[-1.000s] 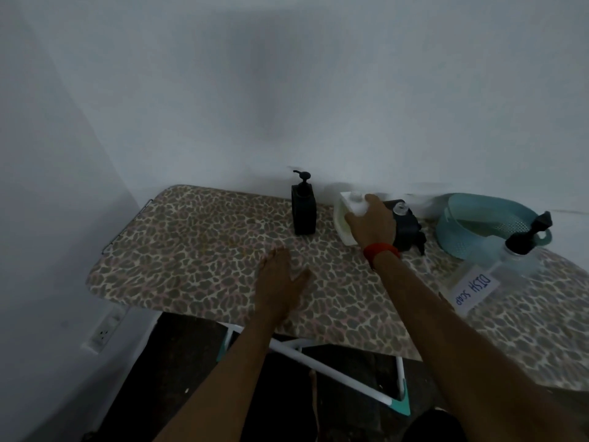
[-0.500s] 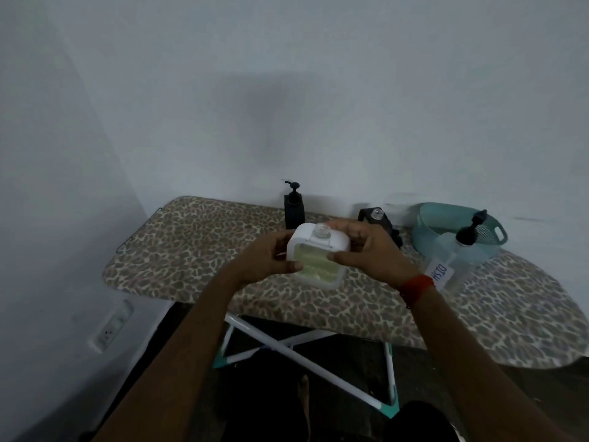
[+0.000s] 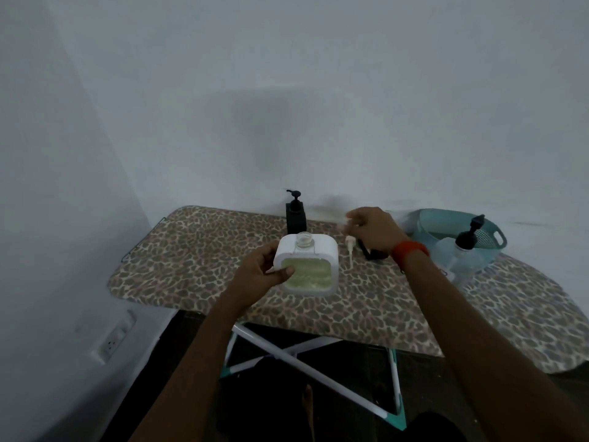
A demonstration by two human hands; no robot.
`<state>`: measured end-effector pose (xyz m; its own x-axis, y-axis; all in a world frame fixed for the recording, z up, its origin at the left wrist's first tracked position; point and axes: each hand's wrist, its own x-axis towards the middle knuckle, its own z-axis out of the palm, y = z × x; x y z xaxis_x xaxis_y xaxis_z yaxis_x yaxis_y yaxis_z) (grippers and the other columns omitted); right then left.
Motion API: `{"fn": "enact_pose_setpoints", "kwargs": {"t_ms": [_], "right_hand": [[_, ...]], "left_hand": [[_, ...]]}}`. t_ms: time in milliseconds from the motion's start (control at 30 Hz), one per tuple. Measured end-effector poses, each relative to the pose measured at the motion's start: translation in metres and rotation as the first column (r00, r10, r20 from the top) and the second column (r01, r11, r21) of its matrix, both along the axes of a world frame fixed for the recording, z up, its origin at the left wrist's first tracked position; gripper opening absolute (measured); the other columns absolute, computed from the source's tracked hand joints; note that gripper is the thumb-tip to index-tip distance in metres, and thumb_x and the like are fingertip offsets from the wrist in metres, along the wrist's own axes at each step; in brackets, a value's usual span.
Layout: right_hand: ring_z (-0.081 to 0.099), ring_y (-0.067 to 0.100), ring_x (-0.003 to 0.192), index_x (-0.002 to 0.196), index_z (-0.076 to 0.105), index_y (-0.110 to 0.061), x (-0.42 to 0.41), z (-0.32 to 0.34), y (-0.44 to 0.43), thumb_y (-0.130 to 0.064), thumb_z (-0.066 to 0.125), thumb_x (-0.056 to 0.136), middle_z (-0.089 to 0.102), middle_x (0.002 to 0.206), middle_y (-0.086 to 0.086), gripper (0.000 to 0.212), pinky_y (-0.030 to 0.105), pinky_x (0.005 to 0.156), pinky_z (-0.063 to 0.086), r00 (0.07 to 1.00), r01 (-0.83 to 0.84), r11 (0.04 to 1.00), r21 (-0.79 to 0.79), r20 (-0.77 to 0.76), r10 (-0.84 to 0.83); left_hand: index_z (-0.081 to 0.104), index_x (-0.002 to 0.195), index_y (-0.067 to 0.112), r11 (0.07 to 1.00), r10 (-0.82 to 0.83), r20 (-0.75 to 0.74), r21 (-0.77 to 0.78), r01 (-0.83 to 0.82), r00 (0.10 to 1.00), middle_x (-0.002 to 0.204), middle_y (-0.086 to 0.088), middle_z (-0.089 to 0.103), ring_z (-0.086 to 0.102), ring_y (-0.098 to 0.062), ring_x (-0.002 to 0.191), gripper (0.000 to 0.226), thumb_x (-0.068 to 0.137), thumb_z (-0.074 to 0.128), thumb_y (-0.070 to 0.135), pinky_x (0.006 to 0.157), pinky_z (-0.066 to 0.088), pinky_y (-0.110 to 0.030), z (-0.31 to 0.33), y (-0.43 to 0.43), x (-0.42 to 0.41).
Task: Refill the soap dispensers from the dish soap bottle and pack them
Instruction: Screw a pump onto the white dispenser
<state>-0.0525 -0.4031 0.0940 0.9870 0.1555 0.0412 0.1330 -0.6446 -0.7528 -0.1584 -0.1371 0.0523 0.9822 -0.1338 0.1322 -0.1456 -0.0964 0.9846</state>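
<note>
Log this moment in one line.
left hand: grips white dispenser, neck open | right hand: holds pump | dish soap bottle: untouched

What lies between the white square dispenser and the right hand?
In the head view, a white pump with its tube, beside the white dispenser and below the right hand; whether it is held is unclear.

The board (image 3: 191, 266) stands against the back wall. At its back edge stands the rear dispenser (image 3: 295, 215), upright. Just before it the left hand (image 3: 258, 275) holds a dispenser (image 3: 306, 269) by its left side, neck up, over the board. To its right is a pump (image 3: 349, 247), tube toward the camera, just below the right hand (image 3: 373, 231); whether the fingers hold it is unclear. A third dispenser (image 3: 373, 255) lies under that wrist, mostly hidden. Farther right, the bottle (image 3: 462, 253) stands just before the basket (image 3: 497, 240).
</note>
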Motion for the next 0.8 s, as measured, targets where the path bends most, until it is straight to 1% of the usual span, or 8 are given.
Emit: {"fn": "enact_pose_setpoints", "kwargs": {"t_ms": [67, 133, 267, 333, 467, 667, 733, 800], "right_hand": [[0.063, 0.029, 0.110, 0.124, 0.062, -0.005, 0.034, -0.018, 0.007, -0.030, 0.071, 0.091, 0.068, 0.119, 0.013, 0.043, 0.038, 0.095, 0.052, 0.994, 0.111, 0.943, -0.314, 0.040, -0.103], [0.065, 0.034, 0.106, 0.117, 0.061, 0.001, 0.058, -0.037, 0.019, -0.019, 0.058, 0.097, 0.067, 0.118, 0.021, 0.028, 0.037, 0.084, 0.052, 0.996, 0.079, 0.839, -0.539, 0.008, -0.089], [0.066, 0.034, 0.107, 0.122, 0.062, -0.002, 0.085, -0.081, 0.030, -0.018, 0.047, 0.102, 0.067, 0.122, 0.019, 0.030, 0.041, 0.090, 0.056, 0.998, -0.002, 0.676, -0.737, -0.045, -0.047], [0.064, 0.032, 0.112, 0.128, 0.061, -0.004, 0.093, -0.100, 0.032, -0.021, 0.048, 0.102, 0.066, 0.127, 0.016, 0.033, 0.041, 0.095, 0.053, 0.997, 0.041, 0.659, -0.751, -0.014, -0.078], [0.063, 0.034, 0.115, 0.134, 0.055, -0.004, 0.099, -0.121, 0.033, -0.012, 0.043, 0.102, 0.060, 0.134, 0.017, 0.035, 0.043, 0.091, 0.052, 0.994, 0.098, 0.711, -0.697, 0.034, -0.103], [0.061, 0.037, 0.110, 0.123, 0.055, -0.002, 0.097, -0.122, 0.027, -0.008, 0.052, 0.099, 0.063, 0.122, 0.020, 0.024, 0.041, 0.083, 0.049, 0.991, 0.135, 0.844, -0.519, 0.064, -0.119], [0.066, 0.033, 0.095, 0.116, 0.053, -0.004, 0.091, -0.108, 0.026, -0.019, 0.067, 0.093, 0.067, 0.104, 0.015, 0.030, 0.032, 0.072, 0.050, 0.986, 0.168, 0.931, -0.323, 0.059, -0.157], [0.065, 0.017, 0.077, 0.112, 0.054, -0.007, 0.079, -0.079, 0.026, -0.027, 0.075, 0.088, 0.064, 0.087, 0.001, 0.037, 0.017, 0.061, 0.047, 0.967, 0.237, 0.971, 0.018, 0.094, -0.238]], "left_hand": [[0.062, 0.117, 0.029, 0.999, 0.023, -0.002, -0.029, -0.023, 1.000, 0.110, 0.006, 0.073, 0.068, -0.018, 0.106, 0.042, 0.085, 0.069, 0.003, 0.086, 0.057, -0.035, -0.002, 0.004, -0.002], [0.062, 0.115, 0.031, 0.998, 0.043, -0.003, -0.048, -0.043, 0.999, 0.107, 0.010, 0.074, 0.069, -0.015, 0.103, 0.042, 0.085, 0.069, 0.002, 0.084, 0.057, -0.032, -0.003, 0.008, -0.001], [0.062, 0.113, 0.032, 0.995, 0.093, 0.018, -0.049, -0.092, 0.996, 0.109, 0.007, 0.073, 0.069, -0.017, 0.104, 0.042, 0.083, 0.071, 0.004, 0.085, 0.058, -0.034, -0.005, 0.015, 0.004], [0.062, 0.115, 0.030, 0.993, 0.106, 0.024, -0.056, -0.104, 0.994, 0.112, 0.001, 0.072, 0.069, -0.019, 0.105, 0.042, 0.084, 0.071, 0.004, 0.086, 0.057, -0.036, -0.008, 0.017, 0.008], [0.060, 0.123, 0.022, 0.992, 0.115, 0.020, -0.045, -0.114, 0.993, 0.118, -0.007, 0.069, 0.067, -0.022, 0.108, 0.044, 0.082, 0.073, 0.012, 0.089, 0.056, -0.041, -0.018, 0.016, 0.014], [0.057, 0.128, 0.013, 0.995, 0.100, -0.013, -0.013, -0.100, 0.995, 0.120, -0.004, 0.068, 0.066, -0.016, 0.109, 0.044, 0.086, 0.070, 0.007, 0.090, 0.056, -0.033, -0.041, 0.004, 0.026], [0.056, 0.129, 0.011, 0.995, 0.095, -0.017, 0.008, -0.095, 0.995, 0.121, -0.004, 0.067, 0.065, -0.016, 0.110, 0.045, 0.087, 0.070, 0.009, 0.089, 0.056, -0.031, -0.052, -0.002, 0.034], [0.056, 0.126, 0.015, 0.995, 0.096, -0.032, 0.024, -0.095, 0.995, 0.119, -0.001, 0.066, 0.064, -0.015, 0.110, 0.041, 0.088, 0.070, 0.010, 0.089, 0.056, -0.030, -0.065, -0.009, 0.042]]}}
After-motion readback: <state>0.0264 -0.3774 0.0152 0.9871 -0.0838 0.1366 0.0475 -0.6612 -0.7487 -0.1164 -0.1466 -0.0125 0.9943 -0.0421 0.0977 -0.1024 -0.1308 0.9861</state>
